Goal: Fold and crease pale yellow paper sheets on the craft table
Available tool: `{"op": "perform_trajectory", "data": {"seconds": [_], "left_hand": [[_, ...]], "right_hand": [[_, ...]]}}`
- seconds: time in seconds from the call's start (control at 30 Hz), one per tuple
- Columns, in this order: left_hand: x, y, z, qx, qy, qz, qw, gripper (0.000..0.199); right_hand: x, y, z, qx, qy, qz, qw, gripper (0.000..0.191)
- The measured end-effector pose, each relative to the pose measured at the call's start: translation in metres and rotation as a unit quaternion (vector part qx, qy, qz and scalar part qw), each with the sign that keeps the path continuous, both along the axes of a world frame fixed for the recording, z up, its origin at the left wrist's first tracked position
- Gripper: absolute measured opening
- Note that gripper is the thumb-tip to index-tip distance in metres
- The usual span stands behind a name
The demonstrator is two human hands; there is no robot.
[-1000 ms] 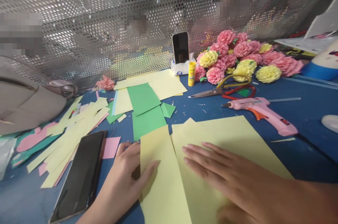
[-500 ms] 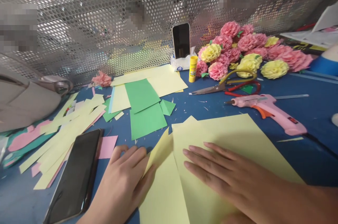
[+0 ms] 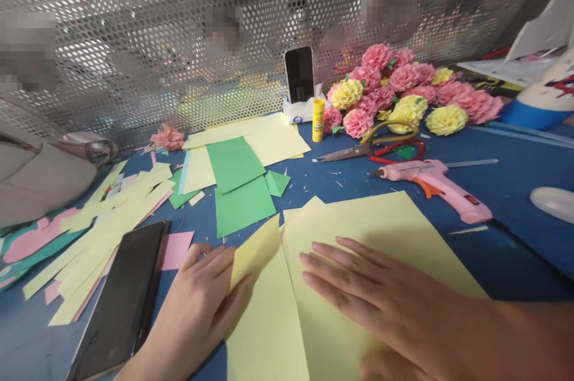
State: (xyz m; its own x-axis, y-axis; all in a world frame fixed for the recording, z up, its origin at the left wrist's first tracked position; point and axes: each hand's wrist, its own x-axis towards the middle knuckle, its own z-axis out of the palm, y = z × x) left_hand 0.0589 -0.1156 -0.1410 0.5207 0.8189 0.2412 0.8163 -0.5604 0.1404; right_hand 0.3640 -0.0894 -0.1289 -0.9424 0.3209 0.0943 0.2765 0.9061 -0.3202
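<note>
Large pale yellow paper (image 3: pixel 385 219) lies on the blue table. My right hand (image 3: pixel 359 285) rests flat on it with fingers stretched out. Left of a long crease or edge, a narrower yellow strip (image 3: pixel 264 321) runs toward the front. My left hand (image 3: pixel 201 297) pinches a raised yellow flap (image 3: pixel 258 249) between thumb and curled fingers; the flap stands up at an angle beside the large sheet. Whether flap and strip are one piece with the large sheet, I cannot tell.
Black phone (image 3: pixel 119 303), yellow strips (image 3: pixel 107 231) and green sheets (image 3: pixel 235 165) lie left. Beyond are a glue stick (image 3: pixel 318 121), standing phone (image 3: pixel 299 75), scissors (image 3: pixel 345 152) and paper flowers (image 3: pixel 403 85). A pink glue gun (image 3: pixel 439 183) and its cord are right.
My left hand has pulled the flap's upper part slightly leftward, so more of its face shows. My right hand stays flat on the paper. The whole view has shifted a little.
</note>
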Motion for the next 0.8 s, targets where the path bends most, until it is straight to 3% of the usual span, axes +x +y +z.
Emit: {"op": "perform_trajectory", "data": {"seconds": [0.17, 0.27, 0.47, 0.8], "left_hand": [[-0.01, 0.002, 0.0, -0.031, -0.094, 0.085, 0.991, 0.035], [-0.012, 0.001, 0.002, -0.081, -0.122, 0.063, 0.987, 0.034], [-0.008, -0.002, 0.001, -0.078, -0.065, 0.068, 0.993, 0.031], [-0.013, -0.002, 0.0, -0.004, 0.009, 0.013, 1.0, 0.038]], "right_hand": [[-0.003, -0.004, 0.009, -0.052, -0.024, 0.041, 0.997, 0.05], [-0.002, -0.006, 0.001, -0.093, -0.009, 0.028, 0.995, 0.054], [0.0, -0.008, -0.022, -0.085, 0.053, 0.024, 0.995, 0.058], [-0.001, -0.004, -0.022, -0.044, 0.035, 0.044, 0.997, 0.061]]}}
